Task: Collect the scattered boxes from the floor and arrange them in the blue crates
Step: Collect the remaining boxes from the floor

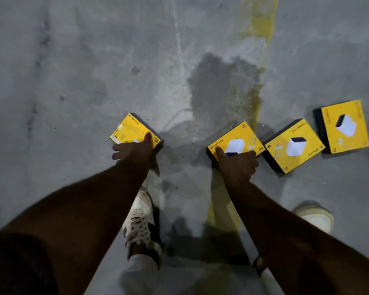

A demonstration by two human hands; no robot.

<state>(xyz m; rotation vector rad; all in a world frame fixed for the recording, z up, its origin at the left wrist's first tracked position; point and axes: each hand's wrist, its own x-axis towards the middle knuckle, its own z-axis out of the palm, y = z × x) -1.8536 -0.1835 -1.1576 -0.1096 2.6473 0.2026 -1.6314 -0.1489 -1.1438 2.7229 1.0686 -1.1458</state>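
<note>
The left hand (134,151) has its thumb across the top of a yellow box (134,130) and its fingers (118,148) spread past the near edge, gripping it on the concrete floor (73,81). The right hand (237,165) pinches a second yellow box (235,141) just right of a faded yellow floor line (258,39). Beyond that line lie a third box (294,145), nearly touching the second, and a fourth box (345,126) farther right. A white sneaker (142,226) stands below the hands.
</note>
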